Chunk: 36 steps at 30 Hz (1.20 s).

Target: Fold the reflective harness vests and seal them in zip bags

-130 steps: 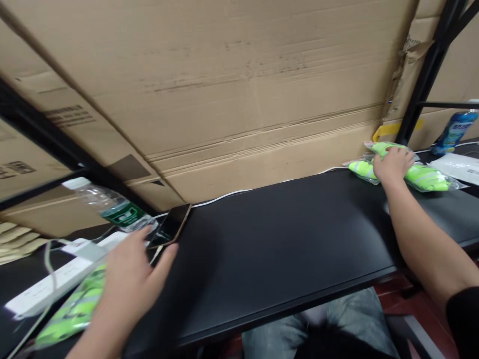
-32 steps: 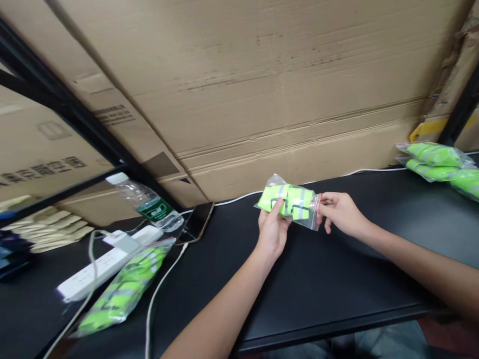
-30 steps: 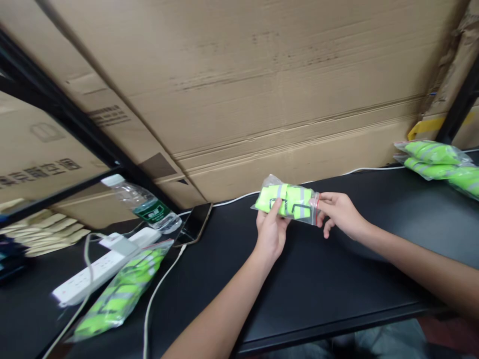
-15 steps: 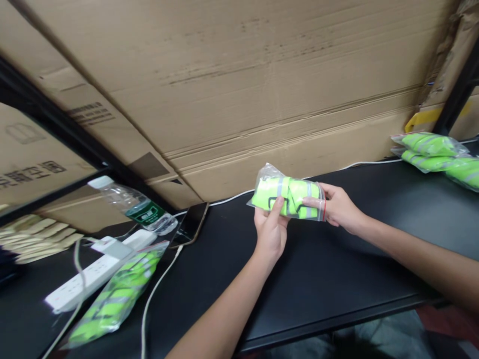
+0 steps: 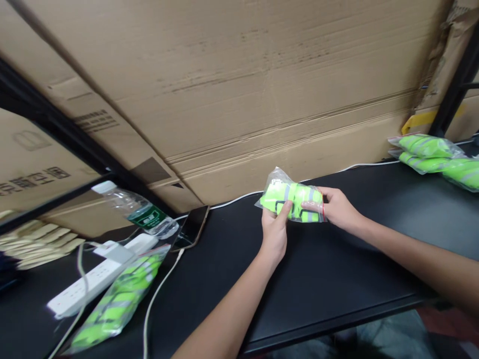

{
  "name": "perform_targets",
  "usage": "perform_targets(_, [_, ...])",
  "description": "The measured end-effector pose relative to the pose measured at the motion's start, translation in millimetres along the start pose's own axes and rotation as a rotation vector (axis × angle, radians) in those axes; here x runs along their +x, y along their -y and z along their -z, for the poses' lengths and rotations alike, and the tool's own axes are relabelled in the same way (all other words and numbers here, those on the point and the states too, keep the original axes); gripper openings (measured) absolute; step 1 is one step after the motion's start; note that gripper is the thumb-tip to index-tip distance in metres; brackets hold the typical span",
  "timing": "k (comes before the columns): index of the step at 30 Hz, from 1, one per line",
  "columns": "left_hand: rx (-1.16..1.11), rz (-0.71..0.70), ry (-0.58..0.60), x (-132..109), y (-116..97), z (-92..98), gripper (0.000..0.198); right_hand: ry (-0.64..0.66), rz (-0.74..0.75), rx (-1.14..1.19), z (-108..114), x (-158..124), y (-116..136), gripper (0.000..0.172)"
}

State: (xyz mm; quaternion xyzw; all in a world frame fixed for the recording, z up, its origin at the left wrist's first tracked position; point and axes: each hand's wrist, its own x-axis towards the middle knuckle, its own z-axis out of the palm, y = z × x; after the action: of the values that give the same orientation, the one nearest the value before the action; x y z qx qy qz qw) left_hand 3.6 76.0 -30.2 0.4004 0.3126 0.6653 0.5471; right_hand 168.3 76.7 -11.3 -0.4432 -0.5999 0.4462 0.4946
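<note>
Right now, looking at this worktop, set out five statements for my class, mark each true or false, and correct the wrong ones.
1. The left hand and right hand both hold one clear bag. True.
2. The left hand holds the phone. False: the phone is apart from both hands, to their left.
3. A second bag lies alongside the white power strip. True.
4. The bottle is between the hands. False: the bottle is left of the phone.
5. More green-filled bags lie near the view's right edge. True.

The left hand [image 5: 275,237] is now away from the phone [image 5: 194,224], the right hand [image 5: 340,208] off the pile [image 5: 428,149]; both grip a bag [image 5: 275,192].
</note>
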Motion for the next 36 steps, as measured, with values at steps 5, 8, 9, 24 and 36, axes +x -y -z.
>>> perform_targets(5, [0.012, 0.041, 0.025, -5, 4, -2.2, 0.049, -0.011, -0.106, 0.002, -2, 3, -7, 0.034])
perform_targets(8, [0.024, 0.046, 0.027, -4, 6, -2.8, 0.050, -0.089, -0.058, 0.008, 1, 6, -14, 0.030])
perform_targets(9, [0.031, 0.037, 0.023, -4, 6, -2.4, 0.050, -0.109, -0.043, 0.023, 1, 6, -15, 0.029])
perform_targets(24, [0.157, -0.066, -0.014, 1, 4, -2.1, 0.049, -0.025, -0.123, 0.407, -7, 9, -13, 0.044])
perform_targets(36, [0.107, 0.140, -0.002, 7, -2, 9.3, 0.053, 0.088, -0.076, 0.436, 12, 17, -28, 0.052])
